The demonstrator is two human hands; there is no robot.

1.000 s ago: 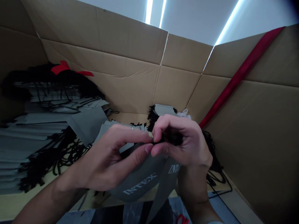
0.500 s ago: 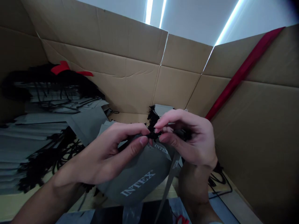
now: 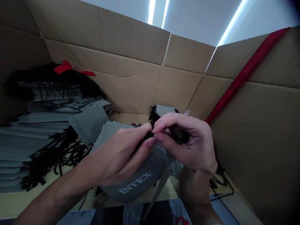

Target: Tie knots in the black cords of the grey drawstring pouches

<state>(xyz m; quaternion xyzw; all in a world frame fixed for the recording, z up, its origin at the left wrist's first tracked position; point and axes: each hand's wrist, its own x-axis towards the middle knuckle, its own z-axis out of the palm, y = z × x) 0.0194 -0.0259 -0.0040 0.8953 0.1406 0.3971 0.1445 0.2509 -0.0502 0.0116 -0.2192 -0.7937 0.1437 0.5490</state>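
Near the middle of the view, my left hand (image 3: 119,153) pinches black cord (image 3: 148,136) between thumb and index finger. My right hand (image 3: 194,140) meets it fingertip to fingertip, its thumb and index also closed on black cord; more dark cord sits bunched inside its curled fingers. Below the hands hangs a grey drawstring bag (image 3: 136,186) with white INTEX lettering. Under my right hand, a thin grey piece (image 3: 159,187), seen nearly edge-on, slants down toward the lower edge. The exact spot where the cords meet is hidden by my fingertips.
Piles of grey bags (image 3: 47,125) with black cords stand at the left, a red strip (image 3: 63,67) on top. A smaller grey stack (image 3: 165,109) lies behind my hands. Cardboard walls (image 3: 131,68) enclose the pale tabletop (image 3: 171,190). A dark red band (image 3: 246,75) slants across the right wall.
My hands have drawn together, and the cord that showed between them is now mostly covered by fingertips. The thin grey piece has swung lower left. The view has shifted slightly.
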